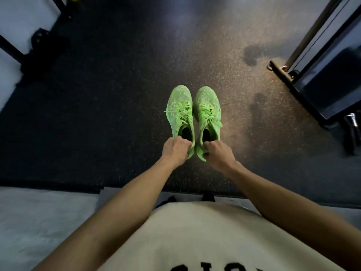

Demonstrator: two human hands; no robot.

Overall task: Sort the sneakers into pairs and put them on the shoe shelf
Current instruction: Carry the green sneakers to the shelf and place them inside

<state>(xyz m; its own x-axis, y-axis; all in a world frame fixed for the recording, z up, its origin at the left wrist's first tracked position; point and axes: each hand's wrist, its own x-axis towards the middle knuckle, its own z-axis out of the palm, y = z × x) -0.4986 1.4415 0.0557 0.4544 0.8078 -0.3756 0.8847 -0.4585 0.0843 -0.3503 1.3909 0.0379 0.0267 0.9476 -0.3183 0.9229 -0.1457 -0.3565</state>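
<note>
Dark speckled rubber floor (121, 106) fills most of the view, w/ a couple darker smudgy patches (253, 53) on the right side. Top left there's a black metal frame (11, 49) against something pale, too blurry to tell what. Far right, another black frame (304, 90) w/ a diagonal metal bar (312, 30) bolted to a floor plate (281, 69). Nearer the bottom, a light grey floor strip (39, 216) meets the rubber. Cream shirt (195, 237) w/ black lettering at the very bottom.

left hand (176, 148) gripping left green sneaker (180, 112) heel, right hand (219, 154) gripping right green sneaker (208, 114)
</note>
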